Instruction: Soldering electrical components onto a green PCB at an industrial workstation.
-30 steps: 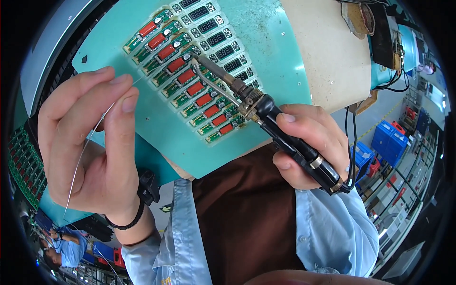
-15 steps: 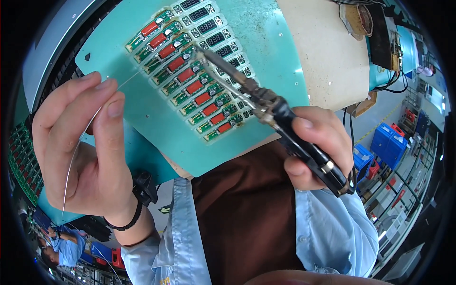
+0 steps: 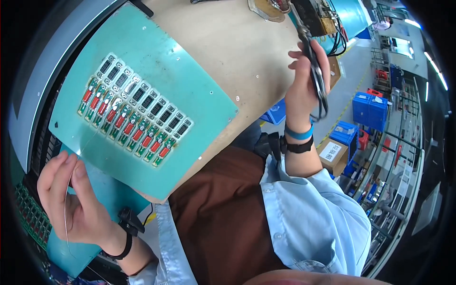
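Note:
My left hand (image 3: 80,209) pinches a thin solder wire (image 3: 66,209) between thumb and fingers at the lower left. The wire's free end points up toward a panel of small green circuit boards (image 3: 128,122), with red components and black displays, lying on a teal sheet (image 3: 194,104). My right hand (image 3: 304,88) is wrapped round the black handle of a soldering iron (image 3: 313,66) at the upper right. The iron points up, its tip end beside a brownish tray (image 3: 267,10); whether they touch I cannot tell.
A dark block-like stand (image 3: 316,16) with cables is near the iron. Beneath the teal sheet lies a beige board (image 3: 209,38). More green circuit boards (image 3: 32,216) are at the far left. Blue crates (image 3: 369,110) and a cardboard box (image 3: 334,154) stand on the floor at right.
My right hand has carried the soldering iron from over the circuit boards up and right to the tray. My left hand still pinches the wire, slightly lower. The view has shifted.

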Tool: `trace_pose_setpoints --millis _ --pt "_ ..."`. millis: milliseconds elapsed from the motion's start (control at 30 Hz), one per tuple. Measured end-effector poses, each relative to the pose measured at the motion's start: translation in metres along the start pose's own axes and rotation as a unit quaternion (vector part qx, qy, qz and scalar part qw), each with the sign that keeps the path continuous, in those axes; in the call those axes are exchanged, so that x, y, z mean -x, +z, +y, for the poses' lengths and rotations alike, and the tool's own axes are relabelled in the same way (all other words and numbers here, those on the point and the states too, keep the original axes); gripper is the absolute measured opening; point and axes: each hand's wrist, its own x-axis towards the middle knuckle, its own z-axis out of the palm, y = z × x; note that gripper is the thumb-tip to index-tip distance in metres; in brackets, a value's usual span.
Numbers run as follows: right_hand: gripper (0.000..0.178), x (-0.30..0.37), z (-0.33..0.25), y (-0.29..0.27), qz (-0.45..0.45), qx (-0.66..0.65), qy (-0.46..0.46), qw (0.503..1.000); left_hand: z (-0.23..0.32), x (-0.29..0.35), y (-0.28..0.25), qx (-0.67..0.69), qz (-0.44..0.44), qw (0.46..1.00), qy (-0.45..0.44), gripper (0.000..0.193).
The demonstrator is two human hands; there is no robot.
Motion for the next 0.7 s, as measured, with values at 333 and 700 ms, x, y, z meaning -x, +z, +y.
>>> trace_pose_setpoints --millis 333,700 --pt "0.045 0.032 -0.059 0.010 -0.152 -0.088 -0.042 0.984 0.011 -0.007 0.012 0.001 0.025 1.000 -0.008 0.017" --pt "0.036 0.027 -0.104 0.026 -0.392 -0.117 -0.086 0.909 0.007 -0.007 0.014 0.033 0.046 0.998 -0.020 0.018"
